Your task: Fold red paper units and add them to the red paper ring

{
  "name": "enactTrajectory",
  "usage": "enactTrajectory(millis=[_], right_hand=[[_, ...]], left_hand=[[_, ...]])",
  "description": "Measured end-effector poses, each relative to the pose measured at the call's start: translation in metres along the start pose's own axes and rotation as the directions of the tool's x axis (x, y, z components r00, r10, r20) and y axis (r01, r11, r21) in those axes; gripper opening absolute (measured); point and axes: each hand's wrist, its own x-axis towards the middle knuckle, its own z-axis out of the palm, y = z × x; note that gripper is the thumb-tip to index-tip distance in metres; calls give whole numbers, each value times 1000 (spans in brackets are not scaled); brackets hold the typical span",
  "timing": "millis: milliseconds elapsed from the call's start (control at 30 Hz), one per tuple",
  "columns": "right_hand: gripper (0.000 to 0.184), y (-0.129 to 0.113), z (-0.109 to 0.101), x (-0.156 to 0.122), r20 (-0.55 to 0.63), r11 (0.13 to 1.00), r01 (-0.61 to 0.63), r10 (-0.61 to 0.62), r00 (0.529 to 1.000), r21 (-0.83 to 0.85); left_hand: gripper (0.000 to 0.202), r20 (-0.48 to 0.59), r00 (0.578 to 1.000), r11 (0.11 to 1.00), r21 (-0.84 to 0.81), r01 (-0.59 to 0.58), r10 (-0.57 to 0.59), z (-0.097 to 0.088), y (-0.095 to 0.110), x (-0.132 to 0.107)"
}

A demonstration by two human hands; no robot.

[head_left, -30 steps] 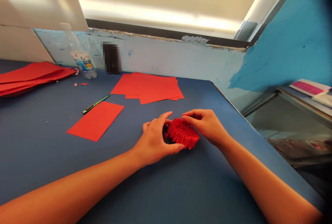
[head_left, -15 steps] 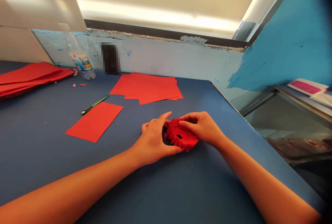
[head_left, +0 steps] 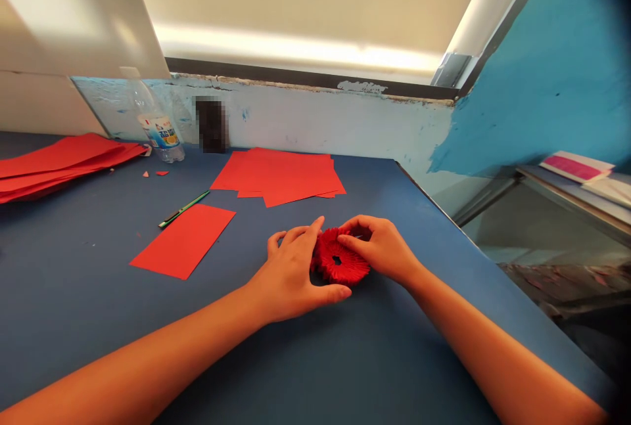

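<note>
A round, pleated red paper rosette (head_left: 345, 266) with a small hole in its middle rests at the blue table's near centre. My right hand (head_left: 382, 244) pinches its far right edge between thumb and fingers. On its left side, my left hand (head_left: 296, 274) curves around with thumb and fingers spread apart; the thumb lies just in front of the near edge. Whether the left fingertips touch the pleats behind is hidden.
A red paper strip (head_left: 185, 241) and a green utility knife (head_left: 183, 209) lie to the left. Red sheets (head_left: 290, 175) sit farther back, with another red stack (head_left: 59, 159) at far left. A plastic bottle (head_left: 160, 126) stands by the wall. The table edge (head_left: 444, 211) slopes down at right.
The rosette has flattened and rounded out, its face turned more upward. My left thumb has come off its near edge. The view has tilted slightly upward.
</note>
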Motion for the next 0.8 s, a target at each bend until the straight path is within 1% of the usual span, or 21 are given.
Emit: enactTrajectory(millis=[67,133,167,233,267,300,367,400,433,467,500,567,633,700,733,800], right_hand=[[8,1,2,0,5,996,-9,9,1000,87],[11,1,3,1,-35,984,-7,13,999,176],[13,1,4,1,-67,975,1,14,998,220],[16,0,7,0,-132,958,21,18,991,287],[17,0,9,0,-160,951,29,21,987,306],[18,0,11,0,-181,948,35,24,983,317],[19,-2,15,-2,-212,945,40,32,977,324],[18,-4,17,-3,-223,943,41,36,974,330],[17,-6,19,-5,-236,939,45,39,971,340],[16,-10,20,-6,-249,934,50,42,968,353],[15,-14,21,-8,-264,926,58,46,963,372],[16,-23,24,-12,-296,907,81,50,954,414],[17,-30,26,-15,-303,888,97,50,952,449],[16,-35,26,-18,-311,899,112,28,950,424],[16,-36,26,-18,-315,912,118,14,949,394],[15,-36,26,-18,-320,938,117,-8,947,325]], left_hand=[[99,-33,998,999,19,-44,44,1,-1,1],[97,-83,996,999,-19,-35,33,1,-1,2],[94,-119,993,997,-74,-10,1,1,0,3],[88,-178,979,965,-259,47,-96,1,1,5],[86,-182,972,922,-381,72,-151,1,2,6],[85,-164,965,856,-508,93,-203,2,3,7],[86,-83,955,672,-728,136,-284,3,5,9],[85,-41,949,579,-800,155,-311,3,6,10],[82,-10,946,506,-847,165,-325,3,8,11],[76,10,947,460,-872,166,-323,2,9,11],[68,19,952,433,-888,157,-306,1,12,11],[51,34,970,388,-913,129,-242,0,16,11],[42,67,979,282,-952,121,-193,-2,20,9],[37,115,976,169,-975,147,-183,-2,23,8],[35,136,973,135,-977,163,-188,-2,24,7],[33,159,966,111,-977,184,-205,-1,25,5]])
